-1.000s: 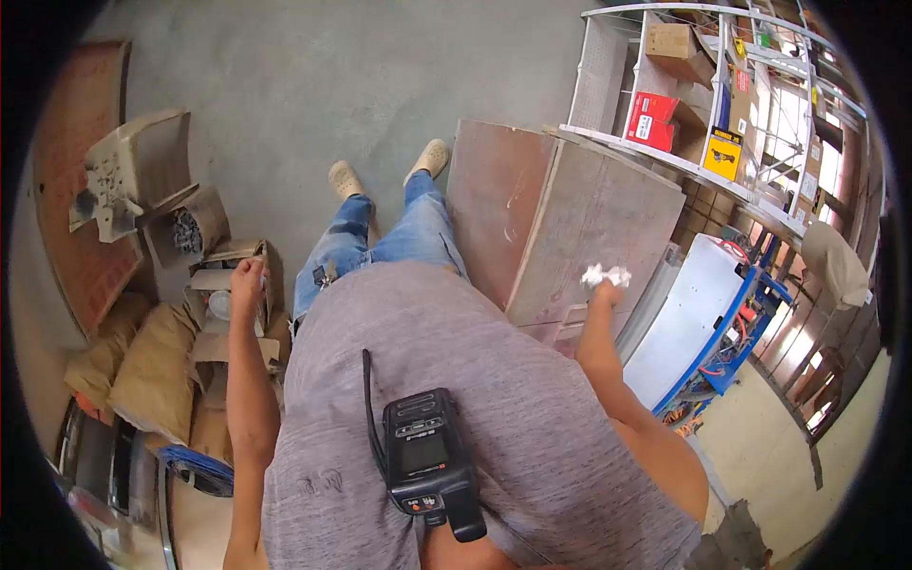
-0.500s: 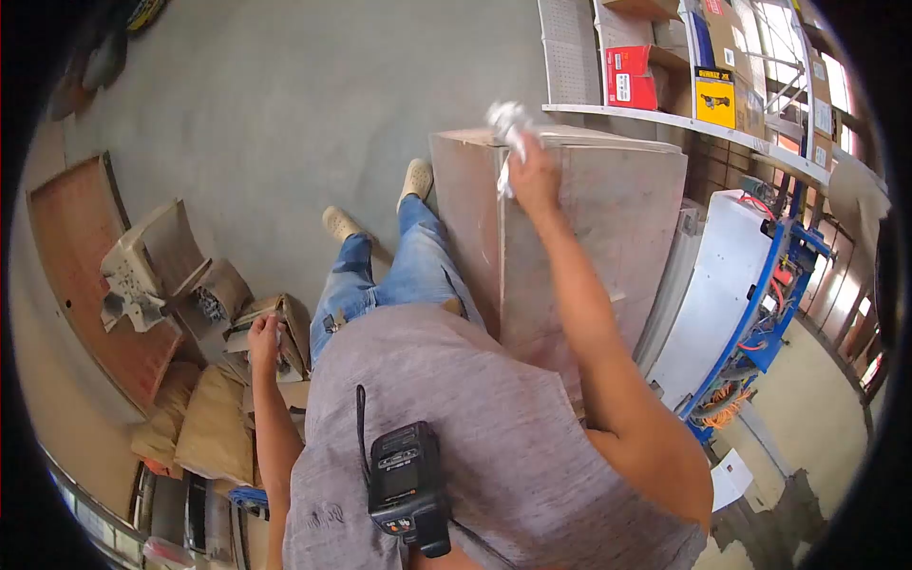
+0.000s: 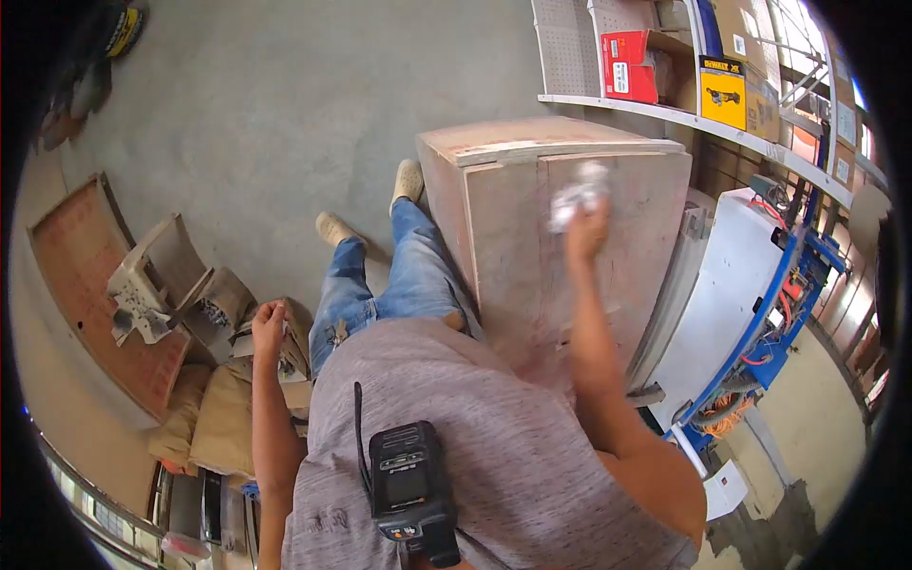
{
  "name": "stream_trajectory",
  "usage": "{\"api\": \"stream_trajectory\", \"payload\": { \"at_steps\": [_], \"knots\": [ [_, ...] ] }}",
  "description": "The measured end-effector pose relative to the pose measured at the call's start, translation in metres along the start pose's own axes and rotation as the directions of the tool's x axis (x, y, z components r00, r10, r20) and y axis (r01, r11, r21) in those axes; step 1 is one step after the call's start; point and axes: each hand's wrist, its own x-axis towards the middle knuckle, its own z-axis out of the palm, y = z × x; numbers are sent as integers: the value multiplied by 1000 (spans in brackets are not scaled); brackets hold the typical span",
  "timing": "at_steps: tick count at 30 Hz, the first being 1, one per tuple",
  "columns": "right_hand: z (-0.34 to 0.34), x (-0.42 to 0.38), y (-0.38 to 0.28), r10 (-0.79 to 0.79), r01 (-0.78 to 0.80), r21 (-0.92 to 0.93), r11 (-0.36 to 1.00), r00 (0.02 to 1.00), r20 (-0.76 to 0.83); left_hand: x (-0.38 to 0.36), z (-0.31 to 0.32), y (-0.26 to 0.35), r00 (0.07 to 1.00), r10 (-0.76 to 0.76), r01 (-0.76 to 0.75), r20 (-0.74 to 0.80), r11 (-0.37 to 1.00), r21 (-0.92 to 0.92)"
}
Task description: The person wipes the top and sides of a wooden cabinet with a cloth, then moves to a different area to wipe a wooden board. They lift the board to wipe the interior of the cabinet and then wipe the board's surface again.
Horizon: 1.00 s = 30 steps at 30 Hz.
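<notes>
My right hand (image 3: 589, 231) is closed on a crumpled white cloth (image 3: 578, 197), which is blurred by motion, over the upper part of a large wooden box (image 3: 518, 247). Whether the cloth touches the wood is hard to tell. Off to the left, my left hand (image 3: 270, 325) is raised beside an open cardboard box (image 3: 296, 353), with its fingers pinched together. Anything between those fingers is too small to make out.
Shelves (image 3: 665, 112) with a red box (image 3: 629, 68) and a yellow box (image 3: 723, 92) stand at the upper right. A white and blue machine (image 3: 717, 294) is right of the wooden box. Cartons (image 3: 161, 271) and brown sacks (image 3: 221, 423) lie at the left.
My right hand has moved right and down with the cloth, from the box's near-left top corner to over its broad face. My left hand has shifted slightly. The view has tilted a little.
</notes>
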Motion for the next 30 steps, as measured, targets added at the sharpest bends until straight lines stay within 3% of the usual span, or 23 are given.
{"api": "stream_trajectory", "payload": {
  "at_steps": [1, 2, 4, 7, 8, 9, 10, 11, 12, 13, 15, 18, 19, 20, 21, 22, 24, 26, 28, 29, 30],
  "knots": [
    [14, -33, -34, -39, 40, -3, 999, 997, 67, -2, 2, 4, 1000, 0, 0, -6, 1000, 7],
    [26, -59, -53, -327, 327, 21, 945, 940, 98, -5, 2, 8, 1000, 16, -15, -20, 999, 46],
    [29, -83, -83, -352, 339, 96, 936, 892, 284, -12, 6, 22, 999, 43, -40, -25, 994, 100],
    [17, -41, -51, -426, 421, 75, 904, 871, 246, -21, 10, 45, 999, 27, -24, -29, 996, 83],
    [10, -15, -34, -380, 389, -41, 920, 914, 143, -22, 9, 47, 998, 61, -57, -32, 993, 107],
    [-3, 14, -19, -162, 185, -190, 964, 978, 131, -23, 9, 48, 995, 93, -88, -36, 987, 131],
    [-11, 49, 1, -34, 26, -184, 983, 999, -39, -25, 9, 50, 995, 94, -89, -35, 986, 143],
    [-14, 88, 48, -8, -43, -246, 968, 979, -204, -24, 10, 52, 996, 80, -73, -42, 987, 141],
    [-34, 117, 67, 216, -243, -161, 957, 962, -167, -21, 12, 55, 996, 72, -65, -50, 989, 133],
    [-32, 130, 74, 220, -246, -151, 957, 960, -172, -16, 13, 54, 995, 83, -75, -52, 988, 137],
    [-32, 136, 90, 155, -173, -50, 984, 954, -255, -9, 9, 47, 995, 87, -82, -37, 990, 119],
    [8, 56, -1, -10, 9, 71, 997, 1000, 10, -16, 23, 55, 989, 135, -122, -54, 972, 203],
    [31, 21, -22, -388, 389, -7, 921, 916, -101, -18, 24, 58, 998, 59, -57, -8, 987, 148],
    [28, -8, -59, -504, 505, 190, 842, 862, -58, -19, 24, 56, 998, 64, -63, 0, 986, 157],
    [22, -27, -80, -547, 533, 151, 833, 833, 77, -17, 25, 54, 995, 100, -97, -11, 982, 163],
    [13, -33, -87, -487, 486, 60, 872, 848, 207, -19, 31, 59, 990, 139, -134, -22, 977, 168],
    [9, -6, -56, -521, 516, 78, 853, 838, 161, -23, 37, 72, 996, 85, -78, -29, 980, 181],
    [3, 51, 5, -459, 463, 25, 886, 884, -93, -27, 39, 82, 986, 169, -166, 13, 948, 273],
    [-22, 124, 79, -4, -22, -176, 984, 990, -144, -33, 50, 99, 988, 154, -155, 24, 958, 243],
    [-43, 161, 118, 140, -165, -81, 983, 958, -252, -35, 57, 106, 989, 141, -147, 39, 968, 203],
    [-54, 192, 168, 168, -250, -144, 957, 888, -428, -34, 65, 109, 988, 146, -152, 42, 966, 207]
  ]
}}
